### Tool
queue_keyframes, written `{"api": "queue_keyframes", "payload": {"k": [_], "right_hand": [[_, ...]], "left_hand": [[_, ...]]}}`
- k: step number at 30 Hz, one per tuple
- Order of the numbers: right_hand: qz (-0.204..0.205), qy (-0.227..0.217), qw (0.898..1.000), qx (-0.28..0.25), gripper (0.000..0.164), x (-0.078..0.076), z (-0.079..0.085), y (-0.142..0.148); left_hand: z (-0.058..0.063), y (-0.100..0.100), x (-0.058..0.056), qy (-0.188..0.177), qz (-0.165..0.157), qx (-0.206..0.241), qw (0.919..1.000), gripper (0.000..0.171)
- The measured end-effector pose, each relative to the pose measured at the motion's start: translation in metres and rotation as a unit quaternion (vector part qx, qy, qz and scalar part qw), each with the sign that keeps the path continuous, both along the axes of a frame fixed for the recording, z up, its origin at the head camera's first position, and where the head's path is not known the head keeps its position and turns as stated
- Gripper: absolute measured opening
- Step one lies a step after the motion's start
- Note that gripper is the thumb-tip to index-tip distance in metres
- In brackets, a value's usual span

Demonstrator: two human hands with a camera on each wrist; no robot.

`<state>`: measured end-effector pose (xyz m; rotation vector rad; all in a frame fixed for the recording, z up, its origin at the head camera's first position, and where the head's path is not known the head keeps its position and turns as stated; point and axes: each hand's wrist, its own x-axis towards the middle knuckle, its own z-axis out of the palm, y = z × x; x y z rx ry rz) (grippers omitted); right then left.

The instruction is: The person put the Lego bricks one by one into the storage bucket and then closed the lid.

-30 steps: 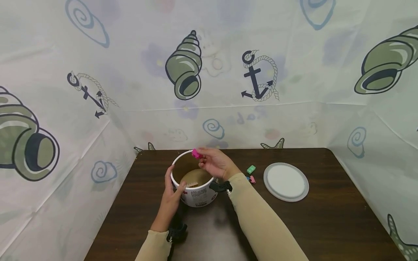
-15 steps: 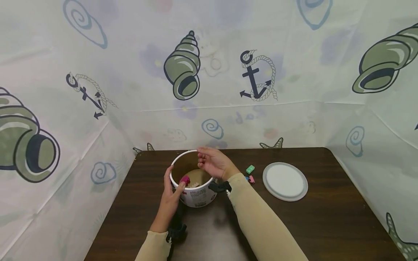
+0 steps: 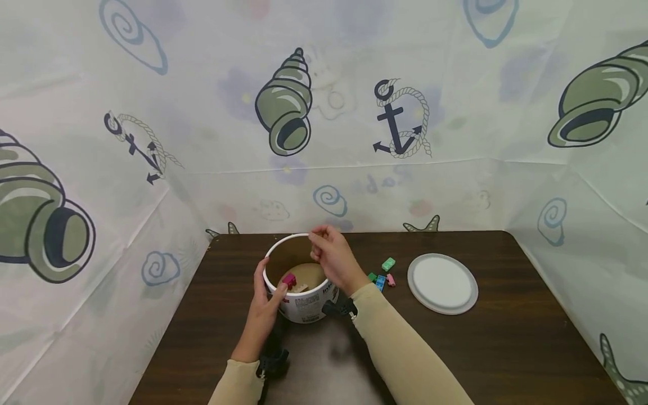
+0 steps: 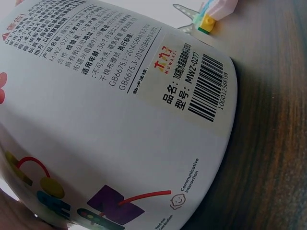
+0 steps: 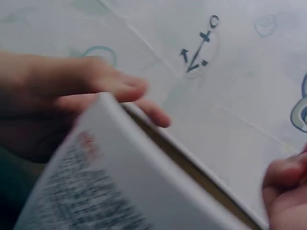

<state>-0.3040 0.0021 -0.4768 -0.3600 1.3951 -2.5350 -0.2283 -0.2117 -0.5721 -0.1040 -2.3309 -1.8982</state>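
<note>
- Head view: the white MUWANZI tub [image 3: 307, 309] sits on the dark wood table [image 3: 506, 349] right in front of the person, mouth facing up.
- Left hand [image 3: 265, 301] grips its left side, thumb over the near rim, fingers round the outside.
- Right hand [image 3: 334, 256] is up by the far right of the rim, fingers curled in, thumb and index close together. Can't tell if they're pinching anything, and the right wrist view is too blurry to settle it.
- Magenta block [image 3: 289, 281] is inside the tub, just by the left thumb.
- Main thing imo: the light-green block [image 3: 388, 264], blue block [image 3: 380, 282] and small pink block [image 3: 390, 279] all lie to the right hand's right and a bit nearer the person.
- Light-green one's long axis slants away to the right; the blue one points roughly away from the person.
- So the right hand is way closer; the left is across the tub.
- Round white lid [image 3: 445, 284] lies flat farther right.
</note>
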Motion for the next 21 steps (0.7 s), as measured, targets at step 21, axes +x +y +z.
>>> {"api": "queue_keyframes", "payload": {"k": [21], "right_hand": [[-0.014, 0.053, 0.996, 0.070, 0.016, 0.067, -0.047, 0.078]], "left_hand": [[0.000, -0.001, -0.002, 0.000, -0.002, -0.014, 0.9999, 0.078]]}}
